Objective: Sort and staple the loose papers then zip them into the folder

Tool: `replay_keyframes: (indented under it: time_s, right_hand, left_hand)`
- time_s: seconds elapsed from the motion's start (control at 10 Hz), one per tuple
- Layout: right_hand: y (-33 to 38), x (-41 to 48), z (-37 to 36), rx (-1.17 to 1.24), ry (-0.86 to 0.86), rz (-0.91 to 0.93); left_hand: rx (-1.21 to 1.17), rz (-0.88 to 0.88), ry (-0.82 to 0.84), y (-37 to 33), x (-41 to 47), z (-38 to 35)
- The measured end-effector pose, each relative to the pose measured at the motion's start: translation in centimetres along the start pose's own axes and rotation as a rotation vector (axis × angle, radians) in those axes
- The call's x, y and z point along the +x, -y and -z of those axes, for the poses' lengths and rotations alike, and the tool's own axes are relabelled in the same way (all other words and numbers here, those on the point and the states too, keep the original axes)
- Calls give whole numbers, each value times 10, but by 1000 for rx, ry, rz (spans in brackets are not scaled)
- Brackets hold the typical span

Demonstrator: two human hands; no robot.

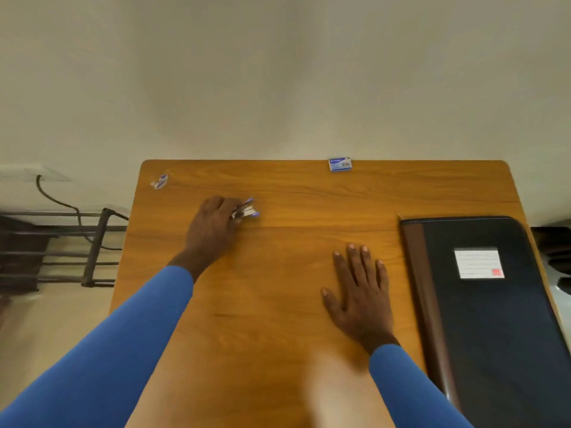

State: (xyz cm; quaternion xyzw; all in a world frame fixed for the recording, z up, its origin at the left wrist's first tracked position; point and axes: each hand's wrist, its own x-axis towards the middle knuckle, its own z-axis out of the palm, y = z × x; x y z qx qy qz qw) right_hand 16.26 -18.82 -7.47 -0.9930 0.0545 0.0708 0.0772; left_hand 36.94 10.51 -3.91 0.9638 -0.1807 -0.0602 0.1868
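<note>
A small blue and silver stapler (246, 208) is in the fingers of my left hand (213, 225), just above the wooden table (278, 304) left of centre. My right hand (360, 291) lies flat on the table, palm down, fingers spread, holding nothing. A dark zip folder (494, 319) with a brown spine and a white lined label lies closed along the table's right side, just right of my right hand. A blue staple box (340, 164) sits at the far edge. No loose papers show.
A small blue and white wrapper-like item (160, 181) lies at the table's far left corner. A dark metal rack (61, 248) and a cable stand on the floor to the left. A pale wall is behind the table.
</note>
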Motion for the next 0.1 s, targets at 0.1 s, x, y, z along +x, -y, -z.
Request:
replay_keyframes:
  time_s: [0.1]
  right_hand:
    - [1, 4, 1, 23, -10, -4]
  left_hand:
    - [-13, -104, -34, -50, 75, -17]
